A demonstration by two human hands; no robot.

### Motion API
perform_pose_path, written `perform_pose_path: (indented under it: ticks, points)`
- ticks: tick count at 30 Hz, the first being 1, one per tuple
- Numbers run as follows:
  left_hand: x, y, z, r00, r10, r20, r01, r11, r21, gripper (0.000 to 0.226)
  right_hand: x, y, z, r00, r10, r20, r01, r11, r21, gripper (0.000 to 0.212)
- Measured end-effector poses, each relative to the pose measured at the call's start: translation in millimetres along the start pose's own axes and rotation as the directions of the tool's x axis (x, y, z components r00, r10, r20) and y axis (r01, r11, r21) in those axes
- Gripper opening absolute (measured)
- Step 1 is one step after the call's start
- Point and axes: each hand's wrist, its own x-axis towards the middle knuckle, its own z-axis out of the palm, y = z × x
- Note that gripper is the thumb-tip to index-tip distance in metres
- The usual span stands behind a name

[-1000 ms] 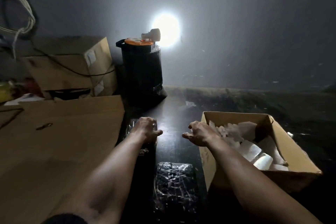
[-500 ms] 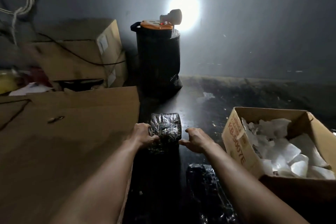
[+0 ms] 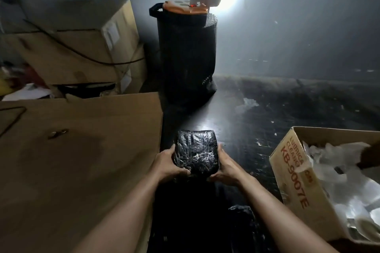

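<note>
The work in hand is the handling of a black wrapped package (image 3: 196, 154), and it looks to be at the pick-up stage. The grasp is made, and carrying and setting down are still to come. The left hand (image 3: 166, 163) grips the package's left side with the thumb lying over its near corner. The right hand (image 3: 225, 167) cups the right side, fingers straight along the wrap and thumb at the near edge. The package sits between them over the dark floor (image 3: 246, 129), just beside the right edge of the flat cardboard sheet (image 3: 82, 150) and well apart from the open carton (image 3: 292, 172) of white packing pieces at the floor's right side. In this dim light I cannot tell whether the package is already off the floor or still resting on it, though its near end seems tipped up. A second wrapped package (image 3: 242, 215) lies untouched toward the near edge, so at least one more appears left to deal with.

A second ago only the left hand was on the package, while the right hung curled and empty by the carton's near corner. Half a second ago both hands had reached its sides. Now they clasp it fully, and the view has swung left, so the carton sits further right.
</note>
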Motion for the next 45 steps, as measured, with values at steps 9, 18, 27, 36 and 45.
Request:
perform_pose_path:
  ticks: [9,18,27,36,45]
  points:
    - [20,-22,18,0.995,0.005,0.102,0.006,0.994,-0.108,0.159,2,-5,5,0.999,0.026,0.032,-0.032,0.98,0.197,0.152]
    - [8,-25,15,0.998,0.033,0.059,-0.021,0.981,-0.191,0.166,-17,-18,7,0.999,-0.012,-0.04,0.023,0.962,0.271,0.151]
    - [-58,-34,-3,0.992,0.124,-0.015,-0.124,0.957,-0.263,0.135,-72,-47,26,0.986,-0.105,-0.132,0.139,0.95,0.279,0.128]
    - [-128,-60,16,0.995,0.077,0.061,-0.061,0.973,-0.222,0.162,-143,-59,79,0.995,0.073,-0.075,-0.048,0.956,0.288,0.169]
    - [-166,-117,58,0.99,-0.013,0.141,0.041,0.979,-0.201,0.153,-168,-37,149,0.983,0.182,-0.025,-0.17,0.952,0.256,0.156]
